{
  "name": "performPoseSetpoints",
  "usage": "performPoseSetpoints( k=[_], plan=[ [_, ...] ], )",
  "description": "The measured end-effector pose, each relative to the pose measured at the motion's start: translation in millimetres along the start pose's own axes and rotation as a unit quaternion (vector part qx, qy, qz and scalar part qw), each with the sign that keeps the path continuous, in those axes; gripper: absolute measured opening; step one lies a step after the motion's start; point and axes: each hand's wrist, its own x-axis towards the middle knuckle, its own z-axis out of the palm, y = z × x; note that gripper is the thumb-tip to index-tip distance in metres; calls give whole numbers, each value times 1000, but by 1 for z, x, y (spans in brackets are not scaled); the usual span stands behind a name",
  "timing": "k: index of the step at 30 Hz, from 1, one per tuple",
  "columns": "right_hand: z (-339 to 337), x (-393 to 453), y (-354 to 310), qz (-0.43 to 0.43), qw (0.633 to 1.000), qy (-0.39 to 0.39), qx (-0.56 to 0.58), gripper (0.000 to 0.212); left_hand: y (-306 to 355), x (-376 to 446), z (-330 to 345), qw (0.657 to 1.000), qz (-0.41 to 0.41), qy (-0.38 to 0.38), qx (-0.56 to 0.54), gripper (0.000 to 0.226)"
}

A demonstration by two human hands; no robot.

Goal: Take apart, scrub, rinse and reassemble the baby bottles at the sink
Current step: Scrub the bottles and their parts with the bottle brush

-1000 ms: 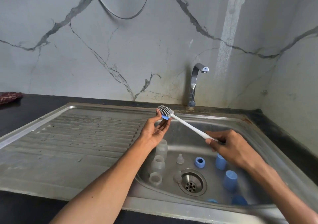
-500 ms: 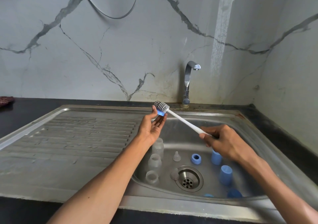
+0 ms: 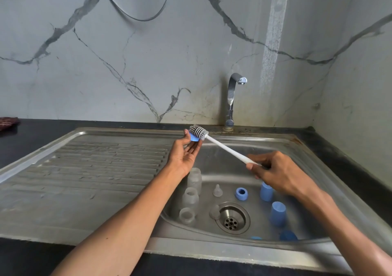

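Note:
My left hand (image 3: 184, 154) pinches a small blue bottle ring (image 3: 194, 137) between thumb and fingertips above the sink's back left corner. My right hand (image 3: 275, 173) grips the white handle of a bottle brush (image 3: 224, 147), whose grey bristle head (image 3: 198, 132) lies against the ring. Down in the basin (image 3: 233, 165) stand three clear bottles (image 3: 190, 198) on the left, a clear teat (image 3: 217, 190), another blue ring (image 3: 241, 193) and blue caps (image 3: 277, 213) on the right.
The drain (image 3: 232, 218) sits in the middle of the basin floor. A chrome tap (image 3: 232, 99) rises behind the sink, with no water running. The ribbed draining board (image 3: 101, 165) stretches to the left. A dark red cloth (image 3: 8, 121) lies on the black counter at far left.
The brush head has shifted slightly across the blue ring. Both hands stay in almost the same place over the sink.

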Motion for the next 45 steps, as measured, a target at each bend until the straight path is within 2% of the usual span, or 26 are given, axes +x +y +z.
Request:
performPoseSetpoints(
  k=[3, 7, 10, 16, 25, 28, 32, 34, 36, 40, 45],
  plan=[
    [1, 0, 0, -2, 1000, -1, -5, 32, 4, 4, -6, 1000, 0, -1, -1, 11],
    [-2, 2, 4, 20, 999, 22, -15, 28, -8, -2, 3, 999, -21, -45, 19, 10],
    [-4, 2, 5, 26, 999, 29, -16, 27, -11, -4, 7, 993, 5, -73, 90, 9],
    [-3, -1, 1, 4, 1000, 4, -12, 32, 3, 10, -4, 992, 67, -30, 99, 3],
    [-1, 0, 4, 27, 999, 28, -22, 31, -11, 5, 1, 981, 65, -63, 173, 13],
    [-1, 0, 2, 25, 999, 23, -19, 32, -7, 5, 2, 984, 62, -55, 158, 22],
    [-3, -1, 1, 30, 999, 13, -15, 30, 2, 12, -4, 990, 86, -24, 114, 12],
    [-2, -1, 0, 33, 999, 12, -18, 30, 2, 12, -7, 992, 67, -29, 104, 7],
    [-1, -2, 0, 38, 999, 15, -24, 31, -4, 3, -6, 987, 41, -53, 143, 10],
    [-3, -1, -1, 49, 998, 24, -27, 33, -14, -2, 3, 957, 54, -78, 273, 18],
    [1, -2, -4, 38, 999, 19, -29, 34, -4, 8, -6, 971, 66, -33, 228, 17]
  ],
)
